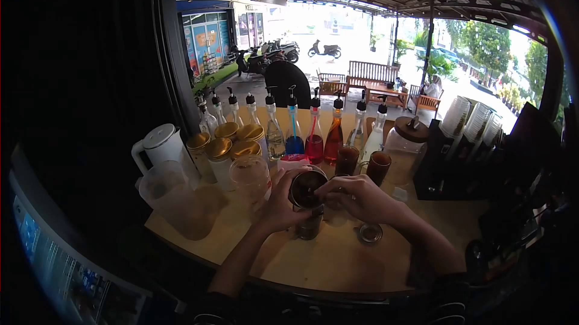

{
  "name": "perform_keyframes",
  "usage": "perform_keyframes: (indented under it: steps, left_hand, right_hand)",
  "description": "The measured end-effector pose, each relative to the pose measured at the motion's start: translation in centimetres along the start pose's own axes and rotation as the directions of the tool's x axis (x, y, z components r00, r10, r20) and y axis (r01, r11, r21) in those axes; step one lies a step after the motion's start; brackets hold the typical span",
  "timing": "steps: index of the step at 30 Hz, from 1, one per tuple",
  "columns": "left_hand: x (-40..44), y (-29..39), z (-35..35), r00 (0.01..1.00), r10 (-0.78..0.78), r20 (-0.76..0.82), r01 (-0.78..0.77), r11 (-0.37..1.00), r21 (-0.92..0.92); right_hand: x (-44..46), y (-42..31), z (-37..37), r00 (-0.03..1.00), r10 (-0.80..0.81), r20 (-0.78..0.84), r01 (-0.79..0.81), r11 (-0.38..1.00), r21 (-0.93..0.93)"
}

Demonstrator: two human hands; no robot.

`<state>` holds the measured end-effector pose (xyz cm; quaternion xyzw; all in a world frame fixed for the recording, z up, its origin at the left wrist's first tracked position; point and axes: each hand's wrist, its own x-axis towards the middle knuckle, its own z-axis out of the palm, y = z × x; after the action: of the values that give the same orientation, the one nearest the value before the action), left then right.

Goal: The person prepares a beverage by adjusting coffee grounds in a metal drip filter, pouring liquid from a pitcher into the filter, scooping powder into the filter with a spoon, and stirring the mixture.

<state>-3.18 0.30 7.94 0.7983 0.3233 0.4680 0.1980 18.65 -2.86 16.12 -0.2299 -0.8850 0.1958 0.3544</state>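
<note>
My left hand (278,204) is wrapped round a round container (308,187) with a dark inside, tilted so its opening faces me. The fingers of my right hand (356,196) are pinched together at the container's right edge; what they hold, if anything, is too small to tell. Just below the container stands a small glass (309,227) with dark contents. To its right, a small round glass dish or lid (370,233) lies on the wooden counter (325,268). Two glass mugs of brown drink (378,168) stand behind my right hand.
Behind my hands runs a row of pump bottles (315,138). Gold-lidded jars (220,149), a white pitcher (163,147) and a clear jug (172,195) stand at left. At right are a wooden-lidded jar (405,147) and a black cup holder (449,174).
</note>
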Motion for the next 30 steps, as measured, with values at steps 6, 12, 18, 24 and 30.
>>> perform_keyframes:
  steps: [6, 12, 18, 24, 30]
  left_hand:
    - [0.4, -0.2, 0.2, 1.0, -0.008, -0.022, 0.007, 0.999, -0.034]
    - [1.3, 1.0, -0.9, 0.994, 0.054, 0.096, -0.052, 0.998, -0.017]
    - [1.2, 1.5, -0.6, 0.994, 0.078, 0.071, -0.086, 0.989, 0.12]
    - [0.9, 1.3, -0.8, 0.999, 0.017, 0.048, -0.022, 0.995, 0.102]
    - [0.2, 0.4, -0.2, 0.997, -0.064, 0.031, 0.066, 0.996, -0.059]
  right_hand:
    - [0.7, 0.0, -0.4, 0.999, -0.038, 0.017, 0.039, 0.998, -0.039]
    - [2.3, -0.7, -2.0, 0.987, -0.008, 0.163, 0.015, 0.999, -0.04]
    - [4.3, -0.5, -3.0, 0.94, 0.073, 0.333, -0.038, 0.993, -0.109]
    - [4.1, -0.4, -2.4, 0.959, 0.043, 0.279, -0.025, 0.997, -0.067]
    - [2.0, 1.0, 0.1, 0.986, 0.138, 0.092, -0.148, 0.983, 0.111]
